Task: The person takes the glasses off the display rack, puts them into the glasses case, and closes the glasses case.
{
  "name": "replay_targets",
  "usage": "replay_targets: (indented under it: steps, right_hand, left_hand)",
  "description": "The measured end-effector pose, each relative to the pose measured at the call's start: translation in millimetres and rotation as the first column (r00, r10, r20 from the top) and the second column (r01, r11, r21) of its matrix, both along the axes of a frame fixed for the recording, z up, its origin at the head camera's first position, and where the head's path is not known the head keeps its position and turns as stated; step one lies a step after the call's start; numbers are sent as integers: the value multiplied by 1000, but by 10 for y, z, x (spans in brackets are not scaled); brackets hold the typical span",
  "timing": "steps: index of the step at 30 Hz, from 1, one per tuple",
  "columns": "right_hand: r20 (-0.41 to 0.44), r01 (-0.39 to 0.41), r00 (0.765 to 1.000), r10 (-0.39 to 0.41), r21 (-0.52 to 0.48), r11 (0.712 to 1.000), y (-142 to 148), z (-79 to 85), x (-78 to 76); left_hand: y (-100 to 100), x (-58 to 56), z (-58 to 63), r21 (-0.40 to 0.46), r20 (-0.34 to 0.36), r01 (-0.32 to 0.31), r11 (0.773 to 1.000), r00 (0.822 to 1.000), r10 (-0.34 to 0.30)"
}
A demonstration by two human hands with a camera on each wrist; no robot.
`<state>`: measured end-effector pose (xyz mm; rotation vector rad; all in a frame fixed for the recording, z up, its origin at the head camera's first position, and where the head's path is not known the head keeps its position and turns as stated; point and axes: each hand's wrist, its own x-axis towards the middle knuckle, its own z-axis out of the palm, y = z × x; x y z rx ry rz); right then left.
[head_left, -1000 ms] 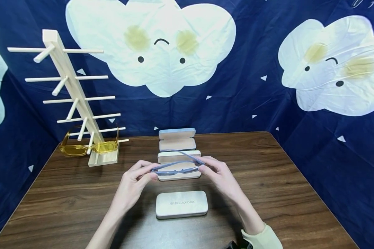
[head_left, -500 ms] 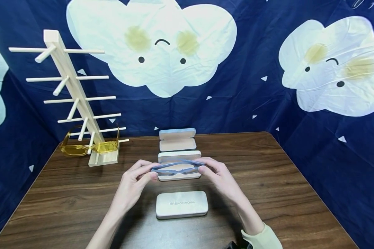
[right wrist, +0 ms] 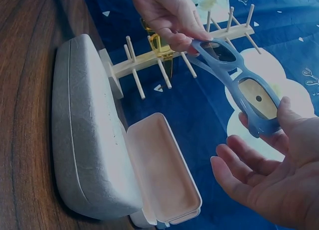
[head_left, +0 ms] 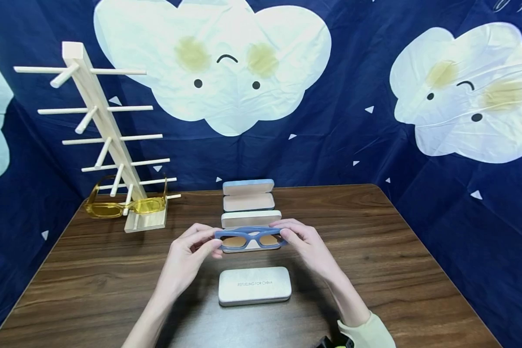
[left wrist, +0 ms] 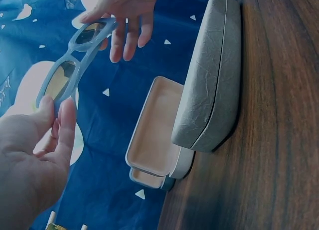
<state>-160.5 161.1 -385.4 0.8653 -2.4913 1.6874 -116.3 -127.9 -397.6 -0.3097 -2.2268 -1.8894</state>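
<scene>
Blue-framed sunglasses [head_left: 251, 235] with brownish lenses are held up between the two hands, their front turned toward the head camera. At the left end, my left hand [head_left: 186, 257] pinches the frame between thumb and fingers. My right hand [head_left: 308, 247] pinches the opposite end; in the right wrist view its lower fingers spread free of the frame. The temples run folded behind the lenses. Behind the sunglasses stands an open white glasses case [head_left: 251, 219], its lower half partly hidden by them. A closed pale glasses case [head_left: 254, 286] with small lettering lies nearer, between the forearms.
At the table's [head_left: 352, 212] back, another open glasses case [head_left: 248, 202] has a bluish shell and pale lining. A wooden peg stand [head_left: 104, 116] rises at the left, with yellow sunglasses [head_left: 145, 206] on its lower pegs. Blue cloth [head_left: 352, 121] with cloud prints hangs behind.
The sunglasses' raised temple has folded down behind the frame. Their front has tilted up, so the lenses now face the head camera. Both hands keep nearly the same place.
</scene>
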Motion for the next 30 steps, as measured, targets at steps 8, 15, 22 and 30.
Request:
replay_targets:
  steps: [8,15,22,30]
  right_hand:
    - [81,129,988,-129,10,992,-10,4,17]
    - [150,223,965,-217,-27,974,-32,-5,6]
    - [245,310,926,-288,-55,949,-53,-71,-14]
    - [288,384,891,-352,-62,921,-39,-195,-115]
  left_hand:
    - [27,18,22,-53,40,-43,998,998,46]
    - [49,33,16,-147,77,-91,985,992,103]
    - [76,25,-19,-195,108,-111,975,985,134]
    - [70,-106,-55,-304,98,-118,945,983,154]
